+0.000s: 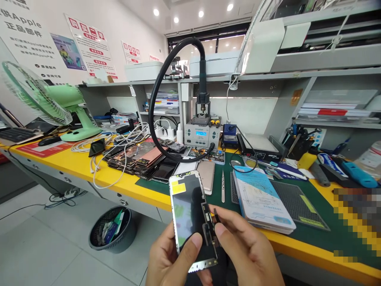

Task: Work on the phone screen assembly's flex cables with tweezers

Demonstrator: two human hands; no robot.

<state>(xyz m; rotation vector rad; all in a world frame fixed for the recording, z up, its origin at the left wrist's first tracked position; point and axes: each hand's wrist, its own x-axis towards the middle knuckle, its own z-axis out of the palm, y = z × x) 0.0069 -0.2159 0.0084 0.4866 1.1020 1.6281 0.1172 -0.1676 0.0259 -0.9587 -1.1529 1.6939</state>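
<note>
A phone screen assembly (190,210) with a white frame and a yellow sticker is held up in front of the table edge, tilted, its inner side facing me. My left hand (175,254) grips its lower left part, with the thumb resting on the black panel. On the right edge, my right hand (244,242) pinches a small dark flexible part (216,216) with thumb and forefinger, beside the metal pieces of the assembly. The fingers beneath the screen are partly hidden.
Stacked phone parts (139,159), a gold phone back (205,174), tweezers (223,186) and a thick booklet (262,196) lie on the yellow-edged bench (143,194). Behind stands a hot-air station (201,135) with a looping black hose. A bin (114,230) is on the floor.
</note>
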